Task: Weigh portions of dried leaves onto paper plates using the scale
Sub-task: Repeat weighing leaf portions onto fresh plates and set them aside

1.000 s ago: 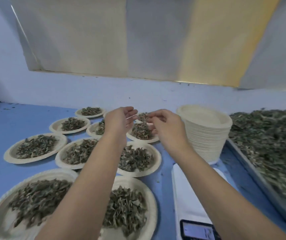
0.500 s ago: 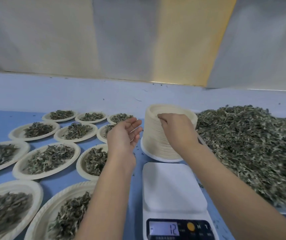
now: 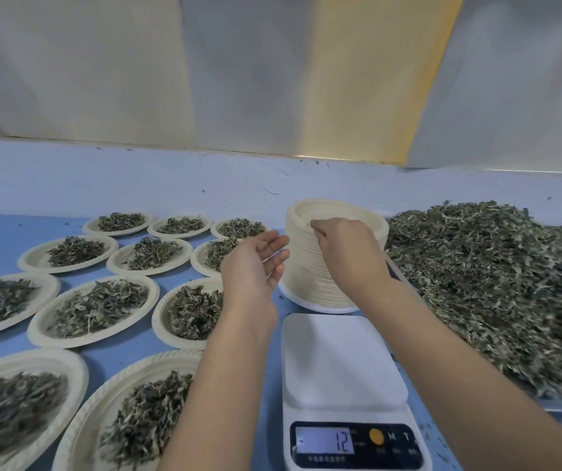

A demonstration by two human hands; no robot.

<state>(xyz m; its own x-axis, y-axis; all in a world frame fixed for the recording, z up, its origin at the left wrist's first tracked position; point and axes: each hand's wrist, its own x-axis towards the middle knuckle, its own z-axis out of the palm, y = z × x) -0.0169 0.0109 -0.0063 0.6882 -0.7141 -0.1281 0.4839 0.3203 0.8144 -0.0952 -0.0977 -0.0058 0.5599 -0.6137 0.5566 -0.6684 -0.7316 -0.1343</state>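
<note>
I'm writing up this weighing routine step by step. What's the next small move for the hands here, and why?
Probably lift the top plate off the stack with the right hand and set it on the scale. That hand's fingers curl at the plate's rim, the scale's platform is bare, and the left hand hovers open beside the stack.

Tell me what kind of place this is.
Probably a small herb or tea packing workroom: a big heap of dried leaves, a digital scale, and a stack of paper plates.

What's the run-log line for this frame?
step: take plate | right hand: pinching top of plate stack | left hand: open | scale: platform bare
</note>
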